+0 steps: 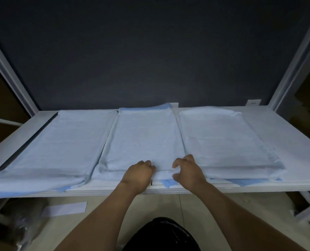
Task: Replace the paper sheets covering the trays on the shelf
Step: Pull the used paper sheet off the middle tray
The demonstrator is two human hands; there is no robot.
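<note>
Three trays lie side by side on a white shelf (295, 160), each covered by a pale blue paper sheet: the left sheet (51, 145), the middle sheet (143, 138) and the right sheet (221, 138). My left hand (138, 173) grips the near edge of the middle sheet with curled fingers. Beside it, my right hand (186, 171) pinches the same near edge, fingers bent like a claw. A darker blue layer (166, 183) peeks out under the middle sheet's front edge and at its far end.
White metal shelf posts (293, 66) rise at both sides, with a dark wall behind. Below the shelf, a white paper strip (65, 208) lies on the beige floor, and a clear plastic-wrapped bundle (23, 227) sits at lower left.
</note>
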